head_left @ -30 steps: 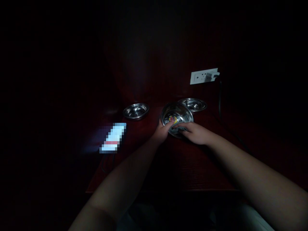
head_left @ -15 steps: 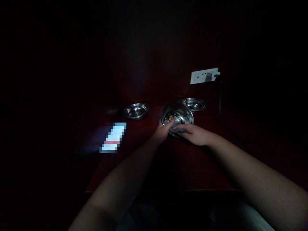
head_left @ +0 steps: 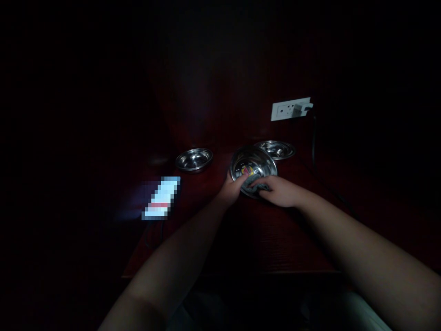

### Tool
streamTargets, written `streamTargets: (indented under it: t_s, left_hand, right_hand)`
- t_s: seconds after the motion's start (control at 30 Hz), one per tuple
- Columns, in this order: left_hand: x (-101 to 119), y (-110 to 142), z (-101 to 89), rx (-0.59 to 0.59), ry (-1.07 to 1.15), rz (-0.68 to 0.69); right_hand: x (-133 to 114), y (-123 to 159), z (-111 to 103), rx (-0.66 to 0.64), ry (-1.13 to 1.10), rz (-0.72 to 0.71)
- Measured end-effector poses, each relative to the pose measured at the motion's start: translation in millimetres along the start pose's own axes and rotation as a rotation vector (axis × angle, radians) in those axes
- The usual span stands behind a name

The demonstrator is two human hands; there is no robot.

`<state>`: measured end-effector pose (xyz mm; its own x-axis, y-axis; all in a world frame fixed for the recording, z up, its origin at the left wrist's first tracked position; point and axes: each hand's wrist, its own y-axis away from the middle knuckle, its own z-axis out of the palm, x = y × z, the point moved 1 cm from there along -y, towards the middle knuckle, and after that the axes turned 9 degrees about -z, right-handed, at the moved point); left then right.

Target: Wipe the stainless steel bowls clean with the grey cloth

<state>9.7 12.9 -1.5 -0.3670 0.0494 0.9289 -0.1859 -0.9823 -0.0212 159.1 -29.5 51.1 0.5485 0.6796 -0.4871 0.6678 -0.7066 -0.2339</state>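
Observation:
The scene is very dark. A steel bowl (head_left: 254,164) with a coloured sticker inside is tilted toward me on a dark red table (head_left: 262,239). My left hand (head_left: 231,189) grips its lower left rim, fingers curled over the edge. My right hand (head_left: 279,191) presses a grey cloth (head_left: 255,185) against the bowl's lower inside, fingers closed on it. Two more steel bowls rest flat: one to the left (head_left: 194,159), one behind at the right (head_left: 275,149).
A lit phone screen (head_left: 161,197) lies at the table's left edge. A white wall socket (head_left: 291,109) with a plug and a dark cable (head_left: 314,138) hanging down sits at the back right. The table's front edge runs across below my forearms.
Barely anything has moved. My right hand with the cloth has shifted slightly inside the bowl; the bowl's tilt is about the same.

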Motion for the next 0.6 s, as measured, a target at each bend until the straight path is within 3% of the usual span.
streamTargets:
  t_s: [0.23, 0.47, 0.6]
  left_hand:
    - [-1.7, -1.9, -1.2, -0.002, -0.017, 0.026]
    - [-0.7, 0.3, -1.7, 0.023, -0.044, -0.006]
    - [0.9, 2.1, -1.9, 0.030, -0.054, -0.014]
  right_hand:
    - [-0.3, -0.2, -0.1, 0.008, 0.023, 0.023]
    - [2.6, -2.6, -1.9, 0.026, 0.243, 0.199]
    - [5.6, -2.2, -2.1, 0.037, 0.265, 0.227]
